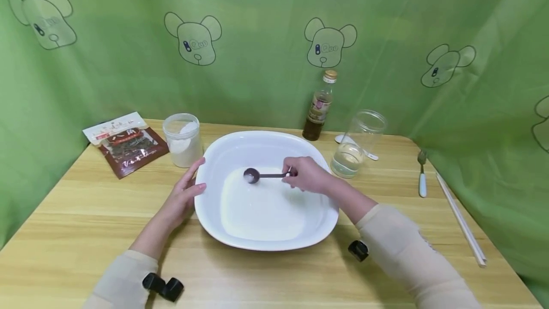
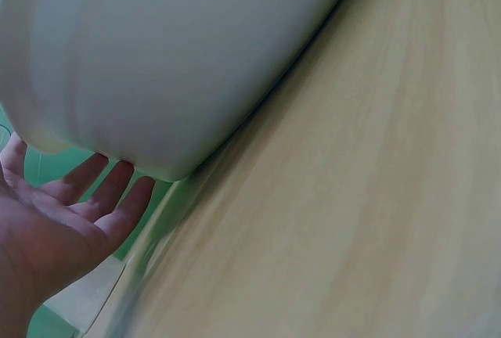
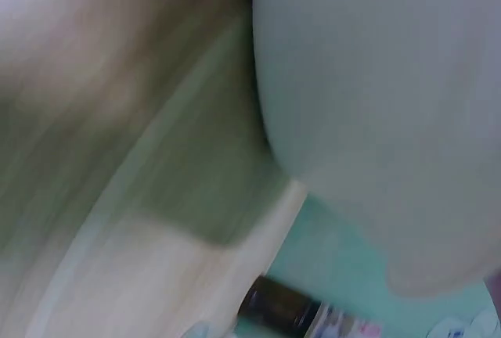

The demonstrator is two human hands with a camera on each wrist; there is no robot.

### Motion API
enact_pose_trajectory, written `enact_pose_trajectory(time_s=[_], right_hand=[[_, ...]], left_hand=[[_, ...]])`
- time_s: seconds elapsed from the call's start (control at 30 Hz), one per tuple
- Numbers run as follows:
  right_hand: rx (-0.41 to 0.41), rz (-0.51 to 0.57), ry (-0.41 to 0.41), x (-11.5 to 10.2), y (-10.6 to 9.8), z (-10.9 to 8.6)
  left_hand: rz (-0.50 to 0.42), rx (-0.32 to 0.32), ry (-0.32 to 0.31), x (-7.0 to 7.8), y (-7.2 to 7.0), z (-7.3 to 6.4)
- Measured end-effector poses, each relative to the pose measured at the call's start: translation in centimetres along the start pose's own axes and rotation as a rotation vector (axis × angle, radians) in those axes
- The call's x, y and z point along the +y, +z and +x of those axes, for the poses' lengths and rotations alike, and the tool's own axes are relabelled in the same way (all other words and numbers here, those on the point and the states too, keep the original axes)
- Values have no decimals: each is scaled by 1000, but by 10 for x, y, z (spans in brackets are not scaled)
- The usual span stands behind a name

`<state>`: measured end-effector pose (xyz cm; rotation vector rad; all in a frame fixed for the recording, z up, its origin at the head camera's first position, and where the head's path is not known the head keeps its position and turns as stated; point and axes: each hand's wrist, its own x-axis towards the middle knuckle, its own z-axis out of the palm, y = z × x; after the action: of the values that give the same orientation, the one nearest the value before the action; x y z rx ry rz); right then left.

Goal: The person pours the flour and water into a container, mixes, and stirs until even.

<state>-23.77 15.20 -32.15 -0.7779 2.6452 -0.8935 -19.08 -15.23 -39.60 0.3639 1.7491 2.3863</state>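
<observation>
A wide white basin [image 1: 266, 246] stands on the table with milky white contents covering its bottom. My left hand [image 1: 182, 197] steadies its left side, thumb and fingertips at the rim; in the left wrist view the fingers [image 2: 117, 189] reach fairly straight to the basin's outer wall [image 2: 149, 64]. Over the inside of the basin, my right hand [image 1: 306, 174] pinches the handle end of a dark brown measuring spoon [image 1: 251, 176]. Its bowl points left and has a little white in it. The right wrist view shows only the basin's outside [image 3: 376, 103], not the hand's grip.
Behind the basin are a brown-and-white food packet [image 1: 128, 144], a jar of white powder [image 1: 183, 149], a bottle of dark liquid [image 1: 318, 108] and a glass of clear liquid [image 1: 347, 160] by a white spoon [image 1: 371, 155]. A fork [image 1: 422, 175] and chopsticks [image 1: 463, 225] lie at the right.
</observation>
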Motion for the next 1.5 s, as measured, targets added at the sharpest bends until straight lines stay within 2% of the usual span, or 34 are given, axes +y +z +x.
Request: enact_pose_trajectory(time_s=[0.13, 0.23, 0.33, 0.43, 0.57, 0.67, 0.77, 0.9, 1.0, 1.1, 1.2, 1.33, 1.5], right_hand=[[-126, 32, -18, -12, 6, -5], [-210, 42, -13, -17, 2, -14], [-246, 1, -25, -18, -6, -24], [-203, -92, -85, -14, -16, -31], [-73, -243, -129, -4, -24, -31], [5, -311, -107, 2, -23, -24], [46, -331, -107, 4, -16, -12], [44, -294, -134, 1, -4, 1], [-1, -190, -148, -3, 5, 6], [-70, -65, -144, -4, 9, 3], [-126, -4, -142, -3, 7, -6], [-134, -17, -148, 0, -5, -20], [-14, -139, -125, 8, -21, -23]], left_hand=[[0, -3, 7, -1, 0, 0], [1, -3, 7, -1, 0, 0], [0, 0, 3, 0, -1, 0], [-1, -3, 7, -1, -1, 1], [-3, -9, 18, -2, -2, 1], [-9, -6, 19, -2, -1, 1], [-17, -5, 15, -2, -1, 1], [-21, -1, 6, -1, 0, 0], [-22, 7, -1, -1, 1, 0], [-23, 4, -6, -1, 1, 0], [-20, -1, -7, -2, 1, 0], [-15, 4, -2, -2, 0, 1], [-16, 3, 7, -3, -1, 1]])
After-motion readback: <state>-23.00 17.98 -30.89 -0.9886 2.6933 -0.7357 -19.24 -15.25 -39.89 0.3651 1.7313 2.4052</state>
